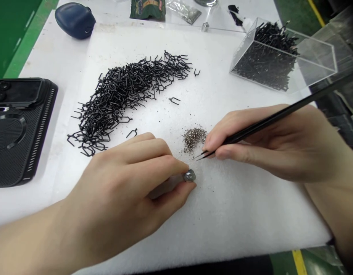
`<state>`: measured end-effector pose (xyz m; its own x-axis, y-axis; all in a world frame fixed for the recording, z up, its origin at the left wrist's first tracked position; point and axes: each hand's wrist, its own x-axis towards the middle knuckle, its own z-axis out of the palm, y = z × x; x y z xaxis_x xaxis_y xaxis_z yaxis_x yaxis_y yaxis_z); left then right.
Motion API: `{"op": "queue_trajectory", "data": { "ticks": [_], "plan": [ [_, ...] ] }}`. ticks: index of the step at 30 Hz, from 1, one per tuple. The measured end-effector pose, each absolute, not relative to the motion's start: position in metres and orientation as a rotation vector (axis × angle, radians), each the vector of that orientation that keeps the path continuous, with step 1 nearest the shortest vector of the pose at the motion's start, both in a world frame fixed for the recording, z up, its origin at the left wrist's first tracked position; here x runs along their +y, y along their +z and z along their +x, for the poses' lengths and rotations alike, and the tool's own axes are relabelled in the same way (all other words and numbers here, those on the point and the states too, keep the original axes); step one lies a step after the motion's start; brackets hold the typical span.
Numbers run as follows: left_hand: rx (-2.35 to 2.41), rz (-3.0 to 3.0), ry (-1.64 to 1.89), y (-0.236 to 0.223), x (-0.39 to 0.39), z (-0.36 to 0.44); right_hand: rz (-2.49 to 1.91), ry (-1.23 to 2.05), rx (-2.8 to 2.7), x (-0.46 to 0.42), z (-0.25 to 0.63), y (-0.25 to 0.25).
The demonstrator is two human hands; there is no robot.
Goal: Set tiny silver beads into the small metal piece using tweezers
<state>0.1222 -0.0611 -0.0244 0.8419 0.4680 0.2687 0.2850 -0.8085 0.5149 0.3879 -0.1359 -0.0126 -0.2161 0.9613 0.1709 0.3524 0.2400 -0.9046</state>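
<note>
My left hand (pixel 127 179) pinches a small grey metal piece (pixel 190 176) between thumb and fingertips, just above the white foam sheet (pixel 230 214). My right hand (pixel 250 141) grips fine black tweezers (pixel 268 124), their tips pointing left toward that piece and close beside a small pile of dark grains (pixel 195 139). I cannot tell whether the tips hold anything. Farther off lies a long heap of bent black wire clips (pixel 121 99), with several loose clips around it, such as one (pixel 174 100) on the bare foam.
A clear acrylic box (pixel 310 57) holding more black clips stands at the back right. A phone in a black case (pixel 18 130) lies at the left. A dark blue pouch (pixel 75 20), a green packet (pixel 147 7) and a clear bag (pixel 183 10) sit along the back.
</note>
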Motion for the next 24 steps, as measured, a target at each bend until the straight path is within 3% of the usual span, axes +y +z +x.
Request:
{"op": "queue_trajectory", "data": {
  "ticks": [24],
  "plan": [
    [0.457,2.44,0.545,-0.0239,-0.0602,0.1174,-1.216,0.988,-1.746,-0.1351,0.3887,-0.0138]
  ]
}}
